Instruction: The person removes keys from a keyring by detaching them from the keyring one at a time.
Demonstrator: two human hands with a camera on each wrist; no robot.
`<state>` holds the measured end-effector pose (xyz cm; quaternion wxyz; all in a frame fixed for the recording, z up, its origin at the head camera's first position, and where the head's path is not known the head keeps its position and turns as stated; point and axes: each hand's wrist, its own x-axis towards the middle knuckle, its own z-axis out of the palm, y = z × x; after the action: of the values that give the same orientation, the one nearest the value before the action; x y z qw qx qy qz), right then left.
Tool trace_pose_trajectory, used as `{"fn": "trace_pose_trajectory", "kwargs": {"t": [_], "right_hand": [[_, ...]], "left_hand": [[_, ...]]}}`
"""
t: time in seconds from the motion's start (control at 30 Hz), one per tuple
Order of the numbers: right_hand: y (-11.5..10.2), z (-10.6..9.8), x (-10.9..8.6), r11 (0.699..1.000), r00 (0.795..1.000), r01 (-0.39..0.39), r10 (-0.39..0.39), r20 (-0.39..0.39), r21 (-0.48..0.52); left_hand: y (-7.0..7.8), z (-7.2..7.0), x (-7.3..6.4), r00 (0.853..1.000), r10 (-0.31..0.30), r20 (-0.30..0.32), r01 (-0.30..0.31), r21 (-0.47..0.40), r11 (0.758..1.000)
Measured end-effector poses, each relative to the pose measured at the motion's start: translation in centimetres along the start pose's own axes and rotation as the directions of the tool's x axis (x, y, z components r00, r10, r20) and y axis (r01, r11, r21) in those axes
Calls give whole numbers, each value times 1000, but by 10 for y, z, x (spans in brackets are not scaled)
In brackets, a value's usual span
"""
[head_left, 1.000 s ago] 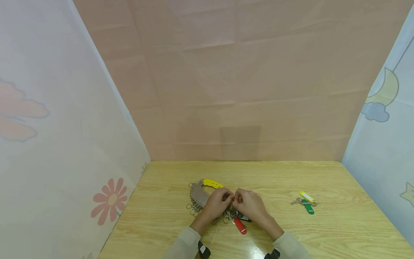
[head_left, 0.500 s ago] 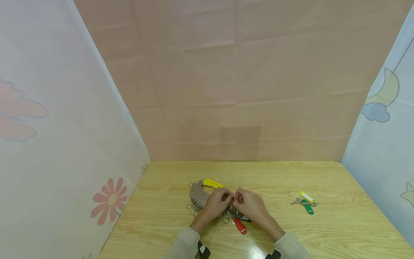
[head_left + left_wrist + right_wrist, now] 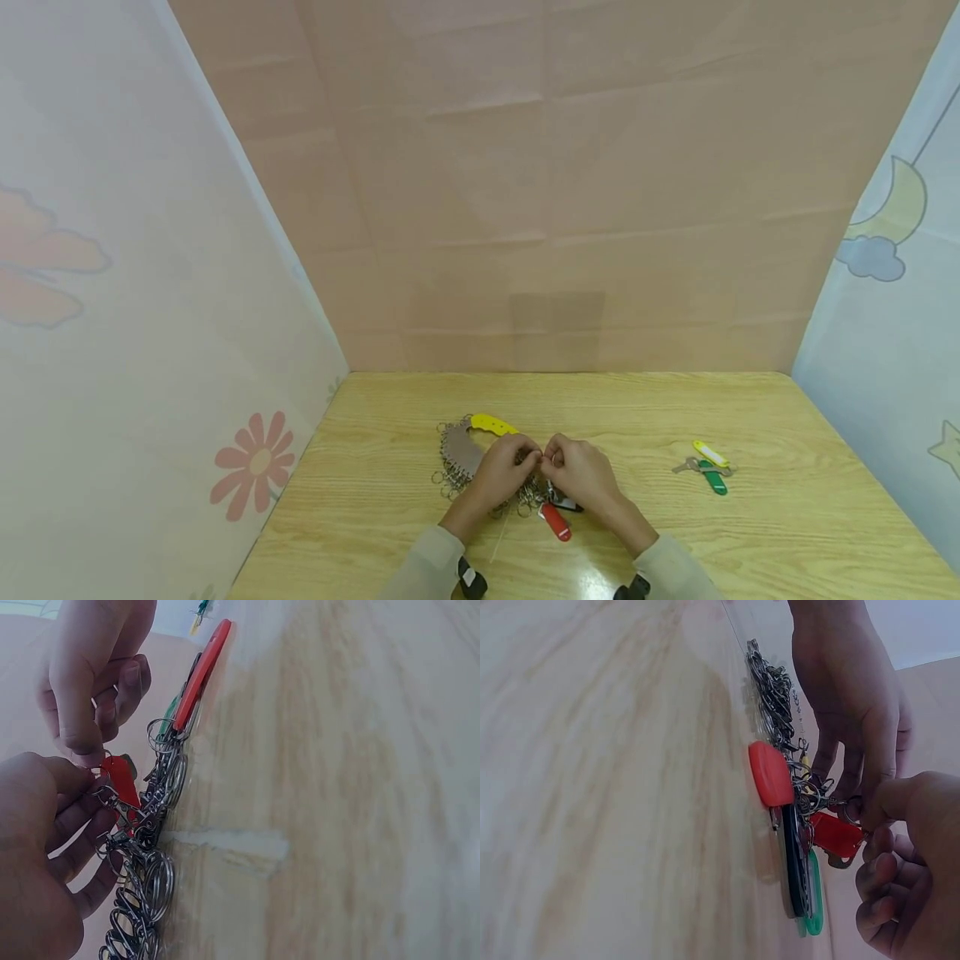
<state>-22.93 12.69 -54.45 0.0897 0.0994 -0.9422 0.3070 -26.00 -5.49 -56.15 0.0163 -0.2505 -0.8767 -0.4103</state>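
Observation:
My left hand (image 3: 501,471) and right hand (image 3: 583,475) meet fingertip to fingertip over a curved metal key holder (image 3: 462,454) with a yellow handle (image 3: 491,425). Small split rings and clips line its edge. In the left wrist view, my left thumb and finger pinch one split ring (image 3: 103,793) of the holder. My right fingers pinch the end of a red key tag (image 3: 836,835), beside that ring. A key (image 3: 840,862) hangs behind this tag. Whether the tag's loop passes through the ring is hidden by the fingertips.
Another red key tag (image 3: 556,523) lies at the holder's near edge, with a dark tag and a green tag (image 3: 814,892) close by. Farther right on the wooden table (image 3: 795,533) lie a yellow tag (image 3: 710,453), a green tag (image 3: 712,478) and keys (image 3: 686,465).
The fingertips shift only slightly, the right hand's most. Both hands stay over the holder, and the things on the table keep their places.

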Motion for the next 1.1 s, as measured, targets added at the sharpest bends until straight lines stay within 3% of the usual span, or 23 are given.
{"fn": "trace_pose_trajectory", "kwargs": {"t": [0.5,1.1], "right_hand": [[5,-3,-1,991,996,87,-88,9,99],[4,-1,0,994,999,15,-20,43,108]], "left_hand": [[0,0,0,1000,2,3,-2,6,1000],[3,-2,-3,1000,-11,-1,11,14,1000]]}}
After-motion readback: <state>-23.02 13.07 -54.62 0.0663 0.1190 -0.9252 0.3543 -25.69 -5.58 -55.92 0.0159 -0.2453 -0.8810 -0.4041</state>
